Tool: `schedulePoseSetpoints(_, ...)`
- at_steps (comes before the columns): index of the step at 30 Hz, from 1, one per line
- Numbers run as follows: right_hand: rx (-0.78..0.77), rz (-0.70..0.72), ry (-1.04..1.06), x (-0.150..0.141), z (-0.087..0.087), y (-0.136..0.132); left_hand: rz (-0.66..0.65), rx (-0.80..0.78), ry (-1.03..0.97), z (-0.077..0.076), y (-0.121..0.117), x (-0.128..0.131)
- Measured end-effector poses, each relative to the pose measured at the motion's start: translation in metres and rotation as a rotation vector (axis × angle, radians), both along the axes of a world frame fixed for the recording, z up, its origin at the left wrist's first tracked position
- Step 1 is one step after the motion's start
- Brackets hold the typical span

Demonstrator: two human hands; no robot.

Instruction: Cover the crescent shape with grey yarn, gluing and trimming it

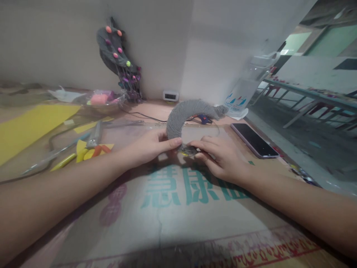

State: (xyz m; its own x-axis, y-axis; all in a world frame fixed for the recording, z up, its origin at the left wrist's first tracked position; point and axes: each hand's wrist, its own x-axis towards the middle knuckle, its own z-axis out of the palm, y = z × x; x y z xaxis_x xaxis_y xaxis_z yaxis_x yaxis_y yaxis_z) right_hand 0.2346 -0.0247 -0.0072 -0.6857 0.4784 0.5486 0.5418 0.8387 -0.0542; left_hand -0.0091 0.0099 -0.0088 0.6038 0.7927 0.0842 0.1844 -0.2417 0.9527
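A curved crescent shape wrapped in grey yarn (178, 115) stands up over the cardboard (134, 230), its narrow tip pointing right. My left hand (156, 147) is closed around its lower left part, thumb in front. At its lower end, my right hand (216, 154) pinches a small dark grey bit, with a speck of yellow beside it. Whether that bit is loose yarn or the end of the crescent, I cannot tell. Behind the crescent lies a small blue tool (205, 119), partly hidden.
Right of my hands lies a phone (254, 140); a plastic bottle (241, 87) stands behind it. A small digital clock (170, 96) is by the wall. At left are a utility knife (95, 134), yellow and orange pieces (83, 150) and yellow sheets (36, 126). A pinned grey crescent (111, 52) hangs behind.
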Motion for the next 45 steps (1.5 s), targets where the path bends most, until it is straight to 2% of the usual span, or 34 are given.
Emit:
schedulePoseSetpoints(16,0.024,-0.036,-0.062,-0.003,0.000,-0.001,-0.018,0.023,0.053,0.004,-0.004,0.004)
schedulePoseSetpoints(21,0.041,-0.010,-0.002,-0.002,0.000,0.000,0.002,0.025,0.056,0.003,-0.003,0.003)
schedulePoseSetpoints(27,-0.071,-0.038,0.155,-0.002,0.004,-0.006,0.015,0.033,0.085,0.004,-0.003,0.001)
schedulePoseSetpoints(33,-0.264,-0.097,0.223,-0.007,-0.003,-0.006,0.003,0.081,0.103,0.003,-0.002,0.002)
schedulePoseSetpoints(41,-0.269,-0.067,0.264,-0.015,-0.006,-0.005,-0.097,0.024,0.033,0.002,-0.003,0.007)
schedulePoseSetpoints(45,-0.240,-0.100,0.215,-0.014,-0.007,-0.005,0.019,0.068,-0.013,0.005,-0.011,0.012)
